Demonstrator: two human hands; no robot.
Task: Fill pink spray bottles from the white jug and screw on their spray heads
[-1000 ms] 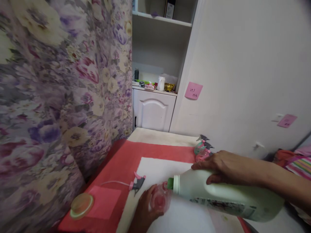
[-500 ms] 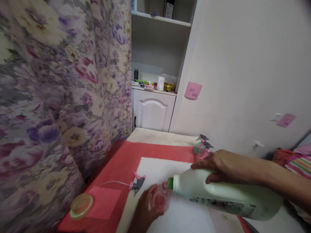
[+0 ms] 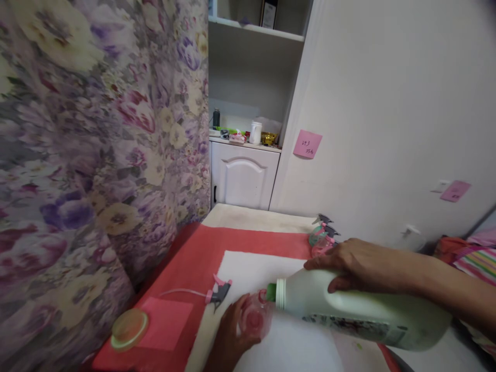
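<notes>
Jug (image 3: pixel 360 307) tilts in the right hand (image 3: pixel 344 266); its green spout (image 3: pixel 271 293) is at the pink bottle (image 3: pixel 258 316) the left hand (image 3: pixel 234 330) grips; little has moved, so pouring seems unfinished.

Free passage is offered over the far middle of the surface (image 3: pixel 248 240); nearer, it is blocked by the trigger sprayer (image 3: pixel 220 293) and large jug (image 3: pixel 360 310).

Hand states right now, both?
Left hand: closed around the pink bottle.
Right hand: closed on the big jug, tipped toward the bottle.
</notes>
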